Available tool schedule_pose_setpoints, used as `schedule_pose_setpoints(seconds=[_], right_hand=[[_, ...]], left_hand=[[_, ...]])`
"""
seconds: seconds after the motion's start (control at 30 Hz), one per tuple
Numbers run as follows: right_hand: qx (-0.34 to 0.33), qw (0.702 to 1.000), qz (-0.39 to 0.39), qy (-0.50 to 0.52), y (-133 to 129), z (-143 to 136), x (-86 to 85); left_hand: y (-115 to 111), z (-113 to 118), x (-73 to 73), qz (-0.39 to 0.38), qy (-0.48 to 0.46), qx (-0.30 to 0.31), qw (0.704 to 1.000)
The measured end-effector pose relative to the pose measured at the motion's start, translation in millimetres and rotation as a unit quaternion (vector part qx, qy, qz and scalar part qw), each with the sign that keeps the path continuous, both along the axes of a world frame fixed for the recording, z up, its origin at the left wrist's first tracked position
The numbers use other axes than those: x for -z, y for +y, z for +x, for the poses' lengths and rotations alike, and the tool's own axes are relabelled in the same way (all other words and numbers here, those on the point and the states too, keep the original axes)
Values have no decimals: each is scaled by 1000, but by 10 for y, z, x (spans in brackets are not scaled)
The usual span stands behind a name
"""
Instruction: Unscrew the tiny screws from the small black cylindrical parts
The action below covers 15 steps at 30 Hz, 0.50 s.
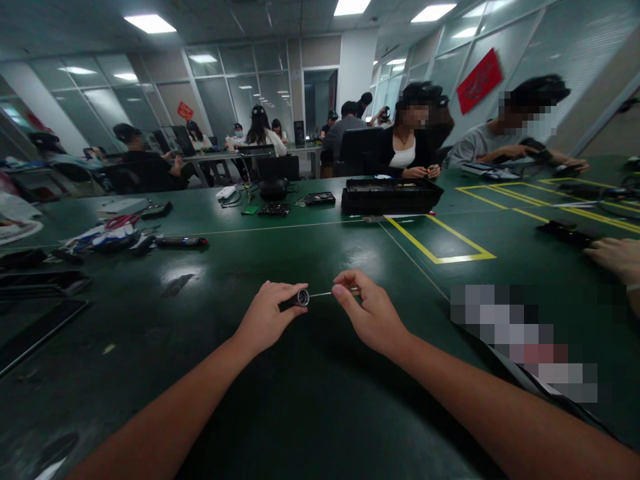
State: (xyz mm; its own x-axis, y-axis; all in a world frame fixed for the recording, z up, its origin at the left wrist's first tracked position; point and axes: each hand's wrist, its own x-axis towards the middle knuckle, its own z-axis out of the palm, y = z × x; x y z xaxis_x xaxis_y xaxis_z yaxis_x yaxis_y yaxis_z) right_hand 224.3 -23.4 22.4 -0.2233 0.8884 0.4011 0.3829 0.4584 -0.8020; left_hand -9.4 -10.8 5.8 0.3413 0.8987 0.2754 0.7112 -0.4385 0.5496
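Near the middle of the green table (310, 387), my left hand (267, 313) pinches a small dark cylinder (303, 297) with a silvery ring at its end. The round end faces me. My right hand (367, 310) is closed around the handle of a thin screwdriver (321, 294), whose metal shaft points left. The shaft's tip is at the right side of the cylinder; whether it touches or goes in cannot be told. Both hands are held above the table.
A black tray (393, 197) stands at the back, beside electronic parts (274, 209). Tools and gloves (113, 233) lie at left, with a black-and-red tool (181, 242). Dark panels (35, 333) are at far left. A person's hand (617, 257) reaches in at right.
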Motion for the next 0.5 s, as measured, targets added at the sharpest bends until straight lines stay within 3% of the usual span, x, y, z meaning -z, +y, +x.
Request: schedule_pose_setpoints(seconds=[0.27,0.5], right_hand=[[19,999,-25,34,-15,-7,20],[26,984,-61,168,97,-42,110]], left_hand=[[-33,42,-18,-19,3,5,1000],[-23,41,-20,-18,2,4,1000]])
